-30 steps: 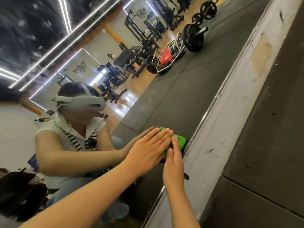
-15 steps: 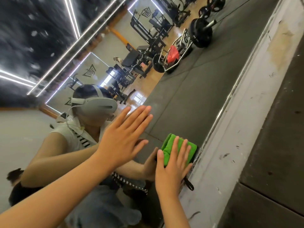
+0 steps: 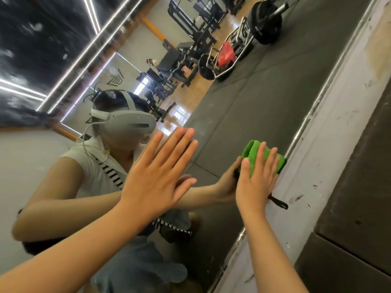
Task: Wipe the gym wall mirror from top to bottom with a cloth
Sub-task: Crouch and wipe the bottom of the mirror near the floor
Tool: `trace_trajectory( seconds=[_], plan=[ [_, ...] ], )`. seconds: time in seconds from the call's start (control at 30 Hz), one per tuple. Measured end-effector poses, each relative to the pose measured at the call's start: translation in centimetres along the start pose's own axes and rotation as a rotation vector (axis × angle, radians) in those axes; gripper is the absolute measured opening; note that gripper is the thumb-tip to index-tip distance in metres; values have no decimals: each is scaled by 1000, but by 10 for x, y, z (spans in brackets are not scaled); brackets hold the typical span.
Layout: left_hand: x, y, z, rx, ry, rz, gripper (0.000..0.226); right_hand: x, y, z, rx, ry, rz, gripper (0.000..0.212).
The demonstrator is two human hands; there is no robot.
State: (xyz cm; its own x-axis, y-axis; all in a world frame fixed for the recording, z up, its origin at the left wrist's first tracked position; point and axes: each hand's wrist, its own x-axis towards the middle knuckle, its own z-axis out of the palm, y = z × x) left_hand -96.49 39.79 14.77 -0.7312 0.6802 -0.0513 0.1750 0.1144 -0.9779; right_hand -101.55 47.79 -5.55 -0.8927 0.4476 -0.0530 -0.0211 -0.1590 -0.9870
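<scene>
Head view: right hand (image 3: pixel 256 183) flat, fingers straight, pressing green cloth (image 3: pixel 252 154) on mirror (image 3: pixel 243 102); left hand (image 3: pixel 156 178) open-palmed, fingers straight.

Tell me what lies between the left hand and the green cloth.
In the head view, only bare mirror glass separates the left hand from the green cloth under the right hand.

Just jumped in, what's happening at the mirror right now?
A person works at the gym wall mirror. The right hand presses a folded green cloth flat on the glass, low down beside the metal edge strip. The left hand is spread open at the glass further left, holding nothing.
</scene>
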Motion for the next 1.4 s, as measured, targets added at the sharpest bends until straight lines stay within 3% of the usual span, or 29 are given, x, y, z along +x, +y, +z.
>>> trace_trajectory(
  seconds=[0.13, 0.27, 0.43, 0.63, 0.77, 0.83, 0.97, 1.27, 1.4],
  plan=[
    [0, 0, 1, -13, -2, 6, 73, -9, -6, 5, 39, 44, 27, 60],
    [1, 1, 1, -43, -6, 5, 69, -77, -31, 30, 16, 28, -128, 58],
    [2, 2, -2, -48, -8, 10, 67, -62, -31, 27, -19, 27, -220, 55],
    [1, 3, 2, -73, 58, -15, 65, 16, -31, 2, 87, 69, 22, 61],
    [0, 6, 4, -113, 154, -117, 65, 23, -31, -4, 26, 14, 116, 54],
    [3, 8, 1, -174, 170, -233, 68, 0, -38, -1, 45, -40, 48, 56],
    [9, 9, 0, -228, 182, -394, 69, -50, -56, 9, -7, -186, -263, 57],
    [8, 17, 2, -306, 215, -474, 62, -22, -104, 22, 1, -118, -268, 62],
    [9, 12, -3, -284, 190, -507, 61, 0, -96, 1, -16, -181, -428, 55]
  ],
)
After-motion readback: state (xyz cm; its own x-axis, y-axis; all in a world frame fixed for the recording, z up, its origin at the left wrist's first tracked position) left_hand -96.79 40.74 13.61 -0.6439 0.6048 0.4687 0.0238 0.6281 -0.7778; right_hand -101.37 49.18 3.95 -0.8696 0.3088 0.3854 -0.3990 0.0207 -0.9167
